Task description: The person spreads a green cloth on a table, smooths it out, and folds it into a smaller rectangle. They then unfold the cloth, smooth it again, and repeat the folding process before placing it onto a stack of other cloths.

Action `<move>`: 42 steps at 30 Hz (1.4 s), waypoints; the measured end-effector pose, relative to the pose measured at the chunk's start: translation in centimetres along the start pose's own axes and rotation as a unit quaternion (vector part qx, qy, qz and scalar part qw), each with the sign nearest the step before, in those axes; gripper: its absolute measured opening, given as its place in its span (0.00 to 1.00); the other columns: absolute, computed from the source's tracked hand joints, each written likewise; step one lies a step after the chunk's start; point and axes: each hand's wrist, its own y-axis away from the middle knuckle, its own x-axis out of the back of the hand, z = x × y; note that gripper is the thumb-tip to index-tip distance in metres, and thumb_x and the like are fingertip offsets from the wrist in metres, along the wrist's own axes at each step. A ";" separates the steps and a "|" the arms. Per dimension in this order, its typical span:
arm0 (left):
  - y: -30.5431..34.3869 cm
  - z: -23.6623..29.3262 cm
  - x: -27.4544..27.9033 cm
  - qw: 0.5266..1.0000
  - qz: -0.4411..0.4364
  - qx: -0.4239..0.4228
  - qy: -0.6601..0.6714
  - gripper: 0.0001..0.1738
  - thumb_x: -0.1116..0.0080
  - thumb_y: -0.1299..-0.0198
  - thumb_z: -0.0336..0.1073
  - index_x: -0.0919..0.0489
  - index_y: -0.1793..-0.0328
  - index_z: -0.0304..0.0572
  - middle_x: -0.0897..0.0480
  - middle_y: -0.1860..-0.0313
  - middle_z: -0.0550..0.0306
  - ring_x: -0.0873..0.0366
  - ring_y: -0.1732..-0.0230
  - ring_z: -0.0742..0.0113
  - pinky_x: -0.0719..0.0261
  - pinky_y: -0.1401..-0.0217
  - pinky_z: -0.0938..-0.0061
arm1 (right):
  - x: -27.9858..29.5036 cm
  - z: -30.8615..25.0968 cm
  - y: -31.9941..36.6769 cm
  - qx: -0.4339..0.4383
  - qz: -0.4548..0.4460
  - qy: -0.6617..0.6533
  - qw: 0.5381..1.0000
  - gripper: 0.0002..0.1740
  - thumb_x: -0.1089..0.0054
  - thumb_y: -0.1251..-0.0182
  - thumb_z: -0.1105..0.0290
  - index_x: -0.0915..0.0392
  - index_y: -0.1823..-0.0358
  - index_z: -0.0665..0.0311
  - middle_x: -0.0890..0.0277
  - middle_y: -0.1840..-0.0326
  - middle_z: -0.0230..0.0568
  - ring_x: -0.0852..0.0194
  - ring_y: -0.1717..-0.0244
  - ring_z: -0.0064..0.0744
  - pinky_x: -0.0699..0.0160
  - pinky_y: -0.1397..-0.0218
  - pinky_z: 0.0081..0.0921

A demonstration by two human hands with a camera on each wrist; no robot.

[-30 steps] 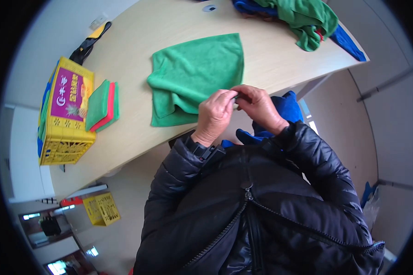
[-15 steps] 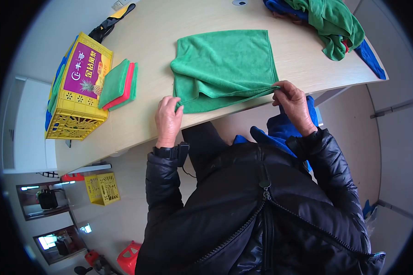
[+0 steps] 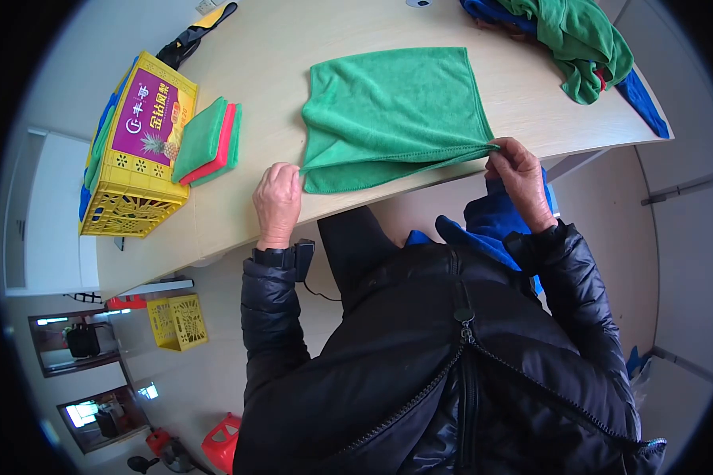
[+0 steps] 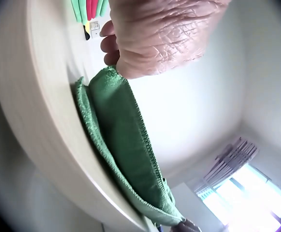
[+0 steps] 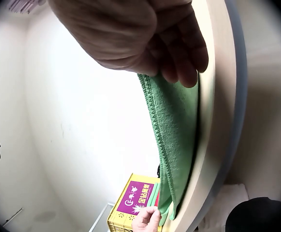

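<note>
A green cloth [image 3: 396, 103] lies on the table, its near edge in two layers with a gap between them. My left hand [image 3: 278, 199] pinches the upper layer's near left corner; in the left wrist view that layer stands raised over the lower hem. At the near right corner my right hand [image 3: 518, 176] grips the cloth between thumb and fingers. The right wrist view shows the stitched edge of the cloth [image 5: 167, 130] running taut from this hand toward the left one.
Left on the table [image 3: 269, 79] stands a yellow crate [image 3: 139, 194] with a purple label, beside folded green and red cloths [image 3: 202, 142]. A heap of green and blue cloths [image 3: 586, 47] lies at the back right. Blue fabric [image 3: 483, 222] hangs over my lap.
My hands have parted from close together to the cloth's two near corners. The near edge is now stretched between them, and the left hand has moved slightly further left since half a second ago.
</note>
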 end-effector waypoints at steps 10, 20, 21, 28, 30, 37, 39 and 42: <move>2.3 0.4 0.5 0.991 -0.096 -0.092 0.016 0.09 0.37 0.42 0.28 0.20 0.55 0.37 0.18 0.55 0.50 0.19 0.54 0.49 0.20 0.52 0.58 | 0.5 1.1 -0.1 -0.001 0.004 -0.008 1.000 0.10 0.45 0.22 0.73 0.23 0.44 0.67 0.24 0.67 0.29 0.23 0.67 0.17 0.20 0.58 0.17; 1.0 0.1 0.9 0.980 -0.153 -0.128 0.015 0.11 0.36 0.43 0.28 0.21 0.54 0.38 0.20 0.56 0.51 0.20 0.53 0.50 0.20 0.51 0.59 | 0.5 -1.3 -1.6 0.032 0.012 -0.023 0.999 0.10 0.45 0.22 0.73 0.22 0.45 0.68 0.24 0.68 0.29 0.23 0.67 0.18 0.20 0.59 0.18; 0.9 0.2 0.8 0.979 -0.157 -0.127 0.004 0.11 0.36 0.43 0.28 0.21 0.55 0.38 0.20 0.57 0.51 0.20 0.53 0.50 0.20 0.51 0.59 | 0.4 -2.1 -2.0 0.042 0.011 -0.026 0.999 0.10 0.45 0.22 0.73 0.22 0.46 0.68 0.24 0.68 0.30 0.23 0.68 0.18 0.20 0.59 0.18; 0.6 1.5 0.5 0.986 -0.132 -0.101 -0.017 0.10 0.34 0.45 0.30 0.22 0.58 0.38 0.21 0.59 0.52 0.20 0.54 0.51 0.20 0.53 0.59 | -0.5 -5.9 -4.9 0.100 -0.007 -0.024 0.995 0.09 0.45 0.22 0.73 0.22 0.48 0.69 0.24 0.69 0.30 0.23 0.68 0.18 0.21 0.60 0.18; 1.1 1.1 -0.6 0.988 -0.113 -0.093 -0.039 0.10 0.34 0.46 0.31 0.23 0.60 0.41 0.22 0.61 0.52 0.20 0.55 0.52 0.19 0.55 0.59 | -0.9 -6.6 -5.4 0.111 -0.012 -0.030 0.993 0.08 0.45 0.23 0.73 0.22 0.48 0.68 0.25 0.69 0.29 0.24 0.69 0.17 0.22 0.61 0.18; -1.8 0.2 2.1 0.998 -0.032 0.006 0.057 0.08 0.38 0.47 0.25 0.24 0.61 0.41 0.21 0.60 0.54 0.19 0.61 0.58 0.20 0.60 0.64 | 0.2 -9.3 -7.3 0.142 -0.008 0.010 0.990 0.08 0.43 0.23 0.72 0.21 0.49 0.67 0.24 0.69 0.28 0.26 0.70 0.16 0.24 0.63 0.17; -4.7 -0.2 5.2 0.985 -0.009 0.050 0.163 0.08 0.39 0.45 0.22 0.25 0.61 0.40 0.20 0.59 0.59 0.20 0.63 0.66 0.21 0.60 0.71 | 1.2 -11.6 -8.1 0.160 -0.001 0.047 0.986 0.09 0.42 0.24 0.71 0.20 0.49 0.67 0.24 0.69 0.27 0.26 0.69 0.15 0.25 0.63 0.15; -10.1 -0.7 10.7 0.930 0.045 0.062 0.359 0.05 0.39 0.37 0.25 0.23 0.57 0.41 0.20 0.60 0.68 0.25 0.64 0.76 0.24 0.57 0.78 | 3.1 -17.1 -9.4 0.246 0.009 0.043 0.968 0.10 0.39 0.25 0.68 0.18 0.49 0.65 0.24 0.70 0.25 0.28 0.69 0.14 0.29 0.65 0.14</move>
